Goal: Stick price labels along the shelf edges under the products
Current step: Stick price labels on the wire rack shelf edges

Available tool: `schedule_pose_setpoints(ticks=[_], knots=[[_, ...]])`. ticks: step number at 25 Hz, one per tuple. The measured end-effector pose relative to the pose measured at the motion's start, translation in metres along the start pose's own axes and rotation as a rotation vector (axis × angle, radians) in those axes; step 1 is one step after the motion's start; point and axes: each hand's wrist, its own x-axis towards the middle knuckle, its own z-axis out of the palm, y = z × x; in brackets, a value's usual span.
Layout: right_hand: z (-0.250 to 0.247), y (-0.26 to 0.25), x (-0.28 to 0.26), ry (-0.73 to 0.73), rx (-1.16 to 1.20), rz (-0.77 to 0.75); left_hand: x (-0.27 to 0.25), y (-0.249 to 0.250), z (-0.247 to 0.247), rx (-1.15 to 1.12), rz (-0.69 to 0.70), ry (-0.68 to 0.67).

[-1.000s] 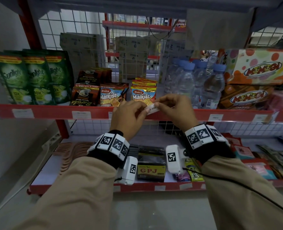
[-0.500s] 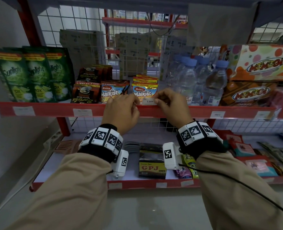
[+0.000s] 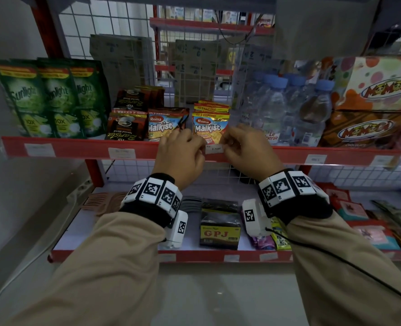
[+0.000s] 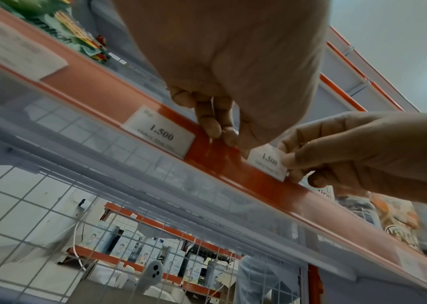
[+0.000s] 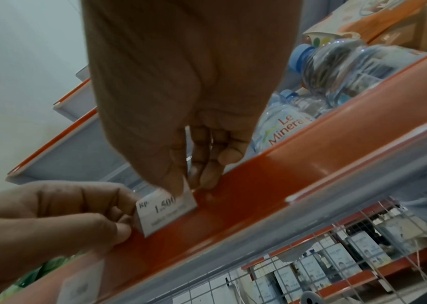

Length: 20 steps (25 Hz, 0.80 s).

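Pinching a white label [image 3: 214, 149] by both ends against the red shelf edge [image 3: 89, 149], just below the right-hand Malkist pack [image 3: 209, 128]. Left hand [image 3: 183, 156] gripping the label's left end between thumb and curled fingertips [image 5: 121, 227]; right hand [image 3: 248, 154] gripping the right end, thumb on the face, fingers [image 4: 291, 162] curled at its rim. Lying flat along the edge between the two hands, "1.500" readable on the bare middle in the left wrist view. Sitting just right of another label [image 4: 159, 131] already stuck under the left Malkist pack [image 3: 164, 125], a bare red stretch between them. Standing to the right on the same shelf, water bottles [image 3: 288, 114]; to the left, green Sunlight pouches [image 3: 51, 97].
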Motion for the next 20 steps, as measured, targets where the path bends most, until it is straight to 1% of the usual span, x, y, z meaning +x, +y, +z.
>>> schedule_pose_setpoints(ticks=[2,4,8,14,17,20], knots=[[-0.0032,0.0002,0.0007,-0.082,-0.055,-0.001,0.0003,0.0006,-0.001,0.016,0.011,-0.007],[-0.0033,0.0004,0.002,-0.122,-0.082,0.008,0.0006,0.0007,-0.0015,0.019,0.013,-0.018],[0.0003,0.0004,0.0027,-0.153,-0.135,-0.002,-0.0006,0.002,-0.0014,0.054,0.038,-0.045],[0.0022,0.0008,0.0004,-0.164,-0.127,0.025,0.0011,-0.0018,-0.0013,0.065,0.049,-0.052],[0.0031,0.0011,0.0006,-0.18,-0.146,0.024,0.0,-0.0007,-0.001,0.061,0.044,-0.032],[0.0039,0.0012,-0.0013,-0.16,-0.131,0.034,-0.0004,-0.0004,-0.001,0.052,0.043,-0.021]])
